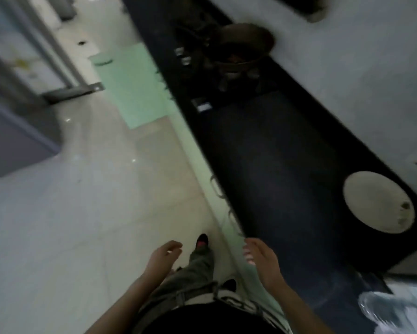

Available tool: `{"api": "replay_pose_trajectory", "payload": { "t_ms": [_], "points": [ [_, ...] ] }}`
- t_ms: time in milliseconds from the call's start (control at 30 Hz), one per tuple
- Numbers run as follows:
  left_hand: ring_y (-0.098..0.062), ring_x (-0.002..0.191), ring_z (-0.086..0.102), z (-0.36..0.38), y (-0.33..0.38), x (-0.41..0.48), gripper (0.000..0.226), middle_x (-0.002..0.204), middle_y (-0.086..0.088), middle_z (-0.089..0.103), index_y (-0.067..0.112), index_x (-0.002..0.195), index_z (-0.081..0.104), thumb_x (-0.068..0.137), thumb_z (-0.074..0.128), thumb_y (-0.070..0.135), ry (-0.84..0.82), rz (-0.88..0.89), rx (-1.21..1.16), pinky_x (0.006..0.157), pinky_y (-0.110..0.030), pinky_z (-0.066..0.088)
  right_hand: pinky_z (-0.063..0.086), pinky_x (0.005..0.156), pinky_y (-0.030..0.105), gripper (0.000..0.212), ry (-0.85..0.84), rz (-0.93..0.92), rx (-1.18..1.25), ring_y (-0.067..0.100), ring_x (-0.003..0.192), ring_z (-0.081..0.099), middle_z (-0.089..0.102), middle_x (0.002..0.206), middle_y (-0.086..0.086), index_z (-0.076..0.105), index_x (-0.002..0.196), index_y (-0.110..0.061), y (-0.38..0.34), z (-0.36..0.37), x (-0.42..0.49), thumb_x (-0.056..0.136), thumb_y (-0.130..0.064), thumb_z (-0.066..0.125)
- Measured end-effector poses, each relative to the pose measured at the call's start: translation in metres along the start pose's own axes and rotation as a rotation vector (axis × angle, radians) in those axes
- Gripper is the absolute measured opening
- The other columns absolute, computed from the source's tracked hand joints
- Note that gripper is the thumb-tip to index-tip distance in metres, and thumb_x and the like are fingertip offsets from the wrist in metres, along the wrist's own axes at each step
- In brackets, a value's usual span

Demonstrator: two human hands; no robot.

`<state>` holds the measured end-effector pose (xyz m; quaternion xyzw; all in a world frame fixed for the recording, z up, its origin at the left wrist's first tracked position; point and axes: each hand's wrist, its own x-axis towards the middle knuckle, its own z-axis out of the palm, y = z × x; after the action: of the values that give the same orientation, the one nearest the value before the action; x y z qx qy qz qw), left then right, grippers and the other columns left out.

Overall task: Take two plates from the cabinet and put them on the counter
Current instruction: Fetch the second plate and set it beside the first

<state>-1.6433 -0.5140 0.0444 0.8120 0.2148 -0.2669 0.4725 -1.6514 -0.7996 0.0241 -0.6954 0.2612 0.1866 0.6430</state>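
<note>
A white plate [378,202] lies flat on the dark counter [275,153] at four o'clock, back by the wall [347,80], safe from falling. At six o'clock the left hand [164,255] and right hand [260,256] hold nothing, fingers loosely spread, probably ready for another plate.

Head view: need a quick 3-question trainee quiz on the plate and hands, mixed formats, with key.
1. True or false: the left hand and the right hand both hold nothing.
2. Where does the plate lie? A) on the floor B) on the counter C) in the right hand
3. Fill in: the plate is on the person's ____ side (left/right).
Key: 1 true; 2 B; 3 right.
</note>
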Motion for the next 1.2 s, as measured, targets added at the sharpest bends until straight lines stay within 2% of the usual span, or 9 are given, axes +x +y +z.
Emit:
{"api": "replay_pose_trajectory", "payload": {
  "t_ms": [67, 133, 267, 400, 500, 633, 933, 1067, 1200],
  "points": [
    [-0.022, 0.077, 0.065, -0.024, -0.041, -0.021, 0.017, 0.089, -0.006, 0.072, 0.019, 0.087, 0.07, 0.091, 0.057, 0.008, 0.115, -0.082, -0.14, 0.067, -0.028, 0.049, 0.051, 0.067, 0.031, 0.019, -0.083, 0.019, -0.096, 0.024, 0.071, 0.064, 0.068, 0.083, 0.01, 0.069, 0.098, -0.005, 0.001, 0.029, 0.007, 0.1, -0.011, 0.051],
    [-0.023, 0.073, 0.064, -0.046, -0.078, -0.042, 0.02, 0.082, -0.007, 0.072, 0.014, 0.08, 0.069, 0.092, 0.055, 0.006, 0.217, -0.178, -0.287, 0.064, -0.028, 0.047, 0.052, 0.063, 0.029, 0.022, -0.156, 0.017, -0.163, 0.023, 0.068, 0.066, 0.069, 0.083, 0.011, 0.068, 0.089, -0.012, -0.007, 0.063, 0.014, 0.1, -0.011, 0.049],
    [-0.027, 0.071, 0.059, -0.073, -0.151, -0.083, 0.02, 0.079, -0.014, 0.068, 0.005, 0.08, 0.066, 0.094, 0.052, 0.005, 0.429, -0.348, -0.525, 0.064, -0.032, 0.042, 0.053, 0.065, 0.033, 0.018, -0.285, -0.02, -0.236, 0.029, 0.072, 0.066, 0.069, 0.086, 0.014, 0.068, 0.09, -0.012, -0.033, 0.145, 0.027, 0.099, -0.013, 0.052],
    [-0.025, 0.066, 0.054, -0.099, -0.204, -0.101, 0.023, 0.077, -0.017, 0.062, 0.004, 0.077, 0.063, 0.094, 0.049, -0.002, 0.552, -0.49, -0.708, 0.061, -0.03, 0.039, 0.053, 0.067, 0.034, 0.02, -0.397, -0.081, -0.332, 0.027, 0.07, 0.065, 0.068, 0.082, 0.012, 0.067, 0.087, -0.014, -0.051, 0.234, 0.042, 0.099, -0.012, 0.051],
    [-0.025, 0.064, 0.052, -0.137, -0.232, -0.09, 0.022, 0.078, -0.017, 0.061, 0.003, 0.078, 0.063, 0.094, 0.049, -0.003, 0.633, -0.558, -0.822, 0.06, -0.03, 0.038, 0.051, 0.064, 0.033, 0.02, -0.441, -0.06, -0.367, 0.026, 0.069, 0.063, 0.066, 0.081, 0.01, 0.067, 0.095, -0.007, -0.058, 0.303, 0.061, 0.1, -0.011, 0.048],
    [-0.025, 0.067, 0.055, -0.206, -0.249, -0.054, 0.023, 0.077, -0.016, 0.063, 0.006, 0.076, 0.063, 0.095, 0.05, 0.002, 0.609, -0.59, -0.852, 0.061, -0.03, 0.04, 0.051, 0.061, 0.032, 0.021, -0.429, -0.021, -0.422, 0.026, 0.068, 0.062, 0.065, 0.082, 0.01, 0.067, 0.094, -0.009, -0.073, 0.375, 0.081, 0.101, -0.011, 0.047],
    [-0.017, 0.071, 0.062, -0.378, -0.197, 0.084, 0.022, 0.083, -0.004, 0.072, 0.016, 0.083, 0.069, 0.094, 0.051, 0.01, 0.473, -0.313, -0.661, 0.069, -0.031, 0.046, 0.053, 0.048, 0.019, 0.018, -0.263, -0.003, -0.435, 0.028, 0.066, 0.062, 0.065, 0.083, 0.013, 0.063, 0.1, -0.003, -0.143, 0.456, 0.147, 0.101, -0.009, 0.046],
    [-0.015, 0.071, 0.064, -0.444, -0.175, 0.167, 0.021, 0.083, -0.002, 0.072, 0.019, 0.083, 0.069, 0.093, 0.052, 0.011, 0.47, -0.266, -0.612, 0.07, -0.03, 0.048, 0.052, 0.052, 0.027, 0.018, -0.221, 0.023, -0.43, 0.028, 0.064, 0.062, 0.065, 0.083, 0.013, 0.062, 0.105, -0.001, -0.173, 0.509, 0.214, 0.101, -0.007, 0.045],
    [-0.02, 0.071, 0.062, -0.515, -0.15, 0.237, 0.024, 0.083, -0.006, 0.07, 0.018, 0.081, 0.067, 0.094, 0.05, 0.007, 0.529, -0.319, -0.658, 0.069, -0.032, 0.047, 0.051, 0.061, 0.034, 0.021, -0.256, 0.03, -0.428, 0.032, 0.069, 0.064, 0.066, 0.086, 0.014, 0.063, 0.109, 0.0, -0.233, 0.59, 0.294, 0.1, -0.009, 0.046]
  ]
}}
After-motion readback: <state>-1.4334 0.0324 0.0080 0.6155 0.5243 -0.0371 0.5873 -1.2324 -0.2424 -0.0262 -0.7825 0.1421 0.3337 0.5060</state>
